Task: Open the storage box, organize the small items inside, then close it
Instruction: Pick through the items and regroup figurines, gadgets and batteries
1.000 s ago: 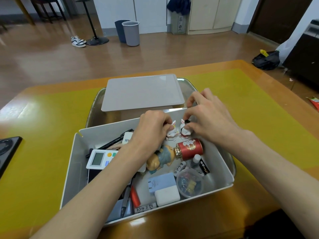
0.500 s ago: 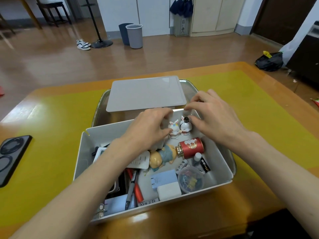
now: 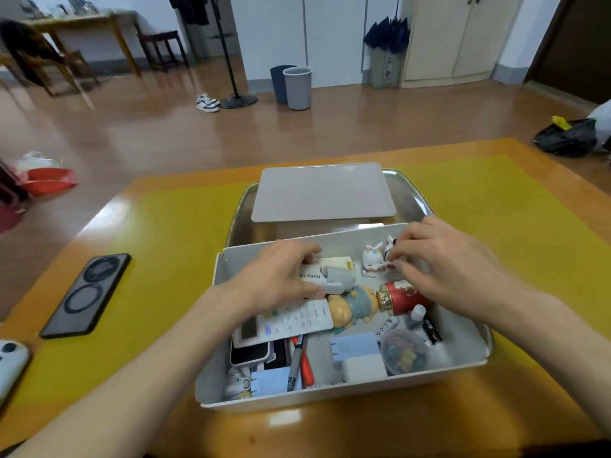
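Note:
The white storage box (image 3: pixel 211 332) stands open before me, full of small items. Its grey lid (image 3: pixel 322 191) lies flat just behind it. My left hand (image 3: pixel 281 276) grips a white mini-fan package (image 3: pixel 334 271) at the back of the box. My right hand (image 3: pixel 439 259) pinches a small black-and-white figurine (image 3: pixel 389 251) in the back right corner, beside a white rabbit figurine (image 3: pixel 373 259). A lying doll (image 3: pixel 352 307), a red can (image 3: pixel 401 297), a calculator (image 3: pixel 291 322), chargers (image 3: pixel 355 348), pens (image 3: pixel 297 361) and a round tub of clips (image 3: pixel 403 352) fill the rest.
Box and lid sit on a metal tray (image 3: pixel 415 196) on a yellow mat (image 3: pixel 158 246) over a wooden table. A black phone (image 3: pixel 87 294) lies on the mat at left, a white device (image 3: pixel 8 361) at the left edge.
My left hand has left the rabbit figurine and taken hold of the mini-fan package. The two figurines now stand in the back right corner under my right hand. The camera tilted up.

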Available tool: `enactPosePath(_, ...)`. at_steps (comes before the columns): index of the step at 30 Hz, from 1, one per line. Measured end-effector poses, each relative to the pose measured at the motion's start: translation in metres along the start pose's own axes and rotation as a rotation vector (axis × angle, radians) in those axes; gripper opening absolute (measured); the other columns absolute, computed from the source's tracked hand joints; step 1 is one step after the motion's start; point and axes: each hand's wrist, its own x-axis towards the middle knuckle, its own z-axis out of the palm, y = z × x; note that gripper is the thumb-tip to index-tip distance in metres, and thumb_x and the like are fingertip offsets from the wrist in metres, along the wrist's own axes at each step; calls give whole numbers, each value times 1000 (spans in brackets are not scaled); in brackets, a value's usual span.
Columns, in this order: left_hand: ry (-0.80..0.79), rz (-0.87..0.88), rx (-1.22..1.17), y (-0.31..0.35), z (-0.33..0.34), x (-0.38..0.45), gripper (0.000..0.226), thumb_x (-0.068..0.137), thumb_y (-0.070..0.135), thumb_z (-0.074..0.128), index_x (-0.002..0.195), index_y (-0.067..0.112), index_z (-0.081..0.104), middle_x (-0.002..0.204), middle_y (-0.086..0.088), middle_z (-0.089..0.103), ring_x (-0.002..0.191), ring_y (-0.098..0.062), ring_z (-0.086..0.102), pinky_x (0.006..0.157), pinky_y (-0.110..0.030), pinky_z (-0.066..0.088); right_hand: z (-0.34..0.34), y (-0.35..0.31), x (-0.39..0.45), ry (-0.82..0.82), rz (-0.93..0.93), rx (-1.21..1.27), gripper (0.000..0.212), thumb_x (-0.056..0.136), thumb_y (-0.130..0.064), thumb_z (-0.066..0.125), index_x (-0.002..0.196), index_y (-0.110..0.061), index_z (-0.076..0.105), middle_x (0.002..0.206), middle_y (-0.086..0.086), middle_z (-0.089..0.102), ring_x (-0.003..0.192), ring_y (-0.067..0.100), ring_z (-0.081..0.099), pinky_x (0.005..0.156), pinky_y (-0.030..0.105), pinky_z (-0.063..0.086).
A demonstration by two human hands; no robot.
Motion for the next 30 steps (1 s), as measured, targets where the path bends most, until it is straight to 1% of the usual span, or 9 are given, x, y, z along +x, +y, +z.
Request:
enactPosePath(3,39,-51,-113,-6,-19,-12,62,67,49,85,121,26,64,103,14,64,93,-7,60,84,-33,52,2,-3,2,-25,-11,-21,17,95,-34,58,99,-32,74,92,-19,59,88,-2,37,60,28,47)
enactPosePath(6,-4,-69,-137,-10,-32,-34,57,61,59,82,110,36,65,92,20,62,85,1,59,75,-29,53,5,-4,2,-111,-48,-33,19,95,-38,55,102,-33,72,91,-23,57,89,-2,41,65,25,48)
enactPosePath(9,-78,-57,-75,-11,-26,-62,59,56,68,72,109,44,60,93,26,58,84,4,57,72,-28,52,10,-11,5,-237,-100,-33,24,94,-44,57,111,-35,71,97,-23,56,97,1,44,71,26,49)
enactPosePath(11,-97,-32,-16,-11,-19,-78,56,57,70,66,108,49,55,93,32,54,87,9,53,70,-25,50,14,-19,8,-301,-142,-44,32,91,-46,61,119,-34,69,106,-18,62,106,7,48,80,32,51)
enactPosePath(14,-79,9,39,-13,-13,-92,57,61,72,65,112,49,54,97,37,47,93,16,46,71,-19,45,22,-33,15,-379,-192,-52,39,86,-47,66,123,-34,66,110,-15,62,106,10,47,84,35,50)
enactPosePath(17,-78,26,53,-15,-15,-99,63,60,80,58,115,50,52,100,34,47,92,14,45,69,-22,46,31,-45,24,-434,-218,-91,35,83,-44,68,116,-32,66,104,-13,59,99,12,44,80,36,48)
enactPosePath(22,-131,43,109,-12,-18,-101,71,59,86,54,120,51,49,96,35,47,88,15,45,63,-17,40,42,-51,27,-462,-226,-194,29,80,-37,70,107,-29,64,99,-12,60,94,13,42,74,35,45)
enactPosePath(26,-139,36,117,-7,-22,-92,63,65,77,63,120,46,53,92,26,55,83,3,53,66,-26,49,46,-53,30,-438,-272,-229,32,77,-35,76,106,-28,64,101,-13,62,96,13,43,70,30,25)
enactPosePath(30,-143,37,62,-2,-29,-79,54,69,70,68,115,44,59,87,24,59,79,1,57,66,-31,52,38,-49,30,-357,-290,-148,34,75,-25,76,107,-29,64,103,-13,62,96,12,43,71,29,26)
